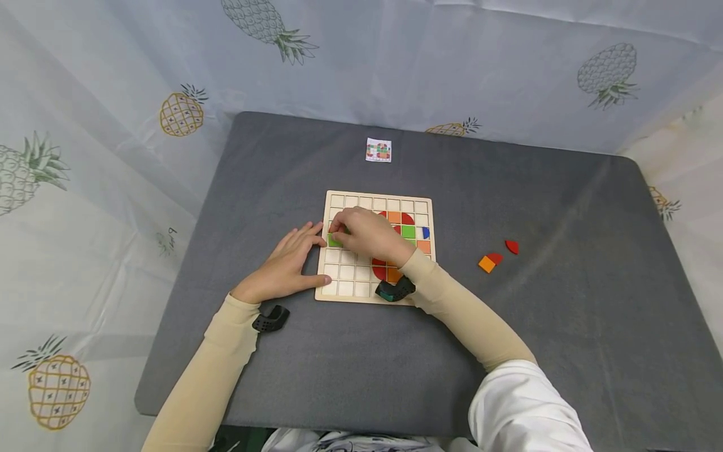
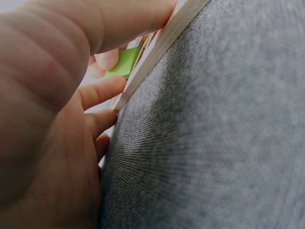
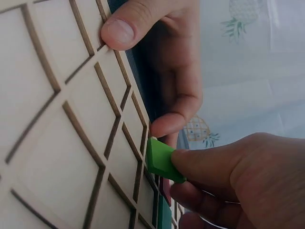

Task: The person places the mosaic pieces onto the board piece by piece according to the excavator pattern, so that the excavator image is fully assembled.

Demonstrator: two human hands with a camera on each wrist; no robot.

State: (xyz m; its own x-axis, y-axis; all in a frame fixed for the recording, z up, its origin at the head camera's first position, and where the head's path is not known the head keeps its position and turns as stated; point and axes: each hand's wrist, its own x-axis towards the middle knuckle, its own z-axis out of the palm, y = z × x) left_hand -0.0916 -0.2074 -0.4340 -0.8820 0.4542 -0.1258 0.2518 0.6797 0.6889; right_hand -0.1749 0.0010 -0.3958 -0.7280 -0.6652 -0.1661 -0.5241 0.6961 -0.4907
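Observation:
A wooden grid board (image 1: pixel 347 290) lies on the table, with red, orange, green and blue pieces set in its right half. Between thumb and fingers, my right hand (image 1: pixel 369 232) pinches a green square tile (image 3: pixel 162 160) at the board's left edge. The tile looks tilted in the right wrist view; whether it touches its cell I cannot tell. My left hand (image 1: pixel 288 267) rests with its fingers spread beside that same edge, thumb and fingertips touching the frame. My right hand and forearm hide part of the grid.
An orange square piece (image 1: pixel 487 264) and two red quarter-round pieces, one of them a separate red piece (image 1: pixel 511 247), lie right of the board on the grey table (image 1: pixel 565 301). A small pattern card (image 1: pixel 378 150) lies beyond the board. Pineapple-print curtains (image 1: pixel 423 69) surround the table.

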